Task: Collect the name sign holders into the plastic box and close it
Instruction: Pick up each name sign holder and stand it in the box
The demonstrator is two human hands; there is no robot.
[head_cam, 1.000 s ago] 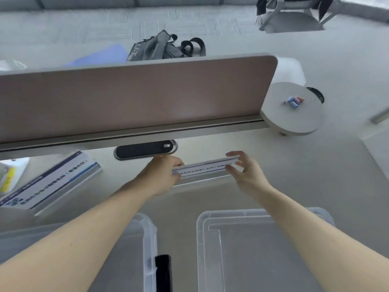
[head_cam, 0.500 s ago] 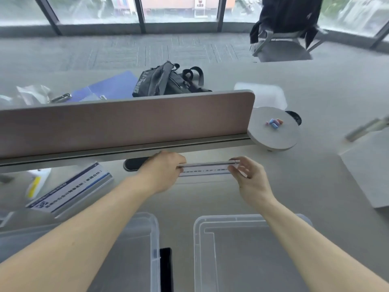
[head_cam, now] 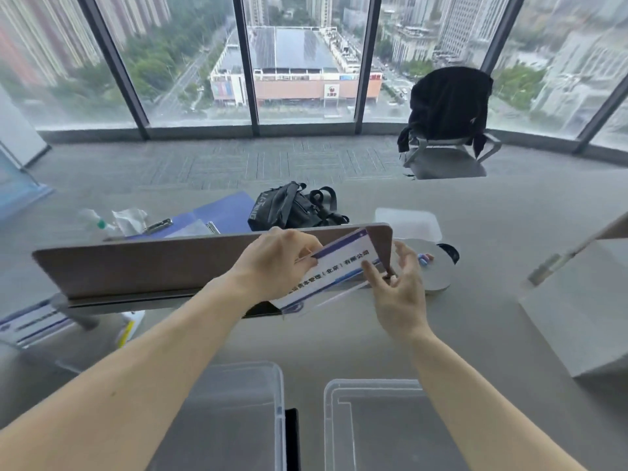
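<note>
I hold a clear acrylic name sign holder (head_cam: 343, 263) with a white and blue card, raised off the desk and tilted, its printed face toward me. My left hand (head_cam: 275, 263) grips its upper left end. My right hand (head_cam: 397, 294) pinches its lower right edge. A second name sign holder (head_cam: 30, 322) lies on the desk at far left. Near the bottom edge sit a clear plastic box (head_cam: 278, 396) on the left and a flat clear piece that looks like the lid (head_cam: 339, 389) on the right.
A brown divider panel (head_cam: 136, 266) runs across the desk behind my hands. At its right end sits a round grey disc (head_cam: 441, 277) with small coloured items. A black bag (head_cam: 292, 207), a blue folder (head_cam: 224, 212) and a chair (head_cam: 448, 158) are beyond. A black object (head_cam: 292, 436) lies between the clear containers.
Both hands have lifted the sign holder from the desk and tipped it up so its face shows. My head has tilted up, bringing the windows into view.
</note>
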